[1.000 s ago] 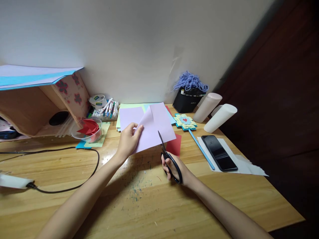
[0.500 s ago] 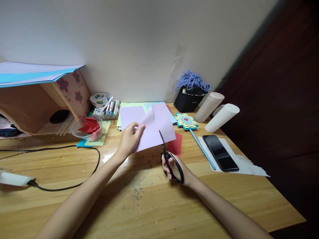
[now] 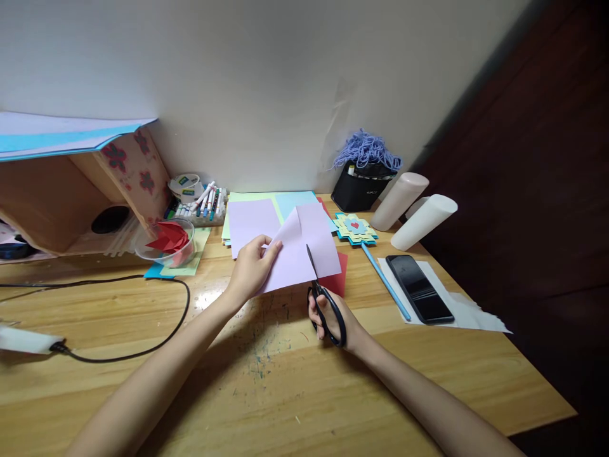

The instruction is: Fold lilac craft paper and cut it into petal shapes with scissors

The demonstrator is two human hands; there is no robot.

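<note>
My left hand (image 3: pixel 253 268) pinches a sheet of lilac paper (image 3: pixel 290 257) by its left side, thumb on top. The sheet is raised above the table and has a crease running down from its upper edge. Black-handled scissors (image 3: pixel 328 311) are in my right hand (image 3: pixel 340 324), with fingers through the loops. One dark blade lies over the lilac sheet, at its lower edge right of the middle; the other blade is mostly hidden beneath. Under the sheet's right corner lies a piece of red paper (image 3: pixel 337 282).
Behind the sheet is a stack of coloured paper (image 3: pixel 252 219). To the right are a layered paper flower (image 3: pixel 356 228) on a blue stick, a phone (image 3: pixel 419 289) and two white rolls (image 3: pixel 423 222). On the left stand a plastic bowl (image 3: pixel 190 251), markers (image 3: pixel 209 203) and a cardboard box (image 3: pixel 152 171).
The lilac sheet has shifted slightly right and down with my left hand. The scissors reach a little further into its lower edge. The whole view has moved slightly.
</note>
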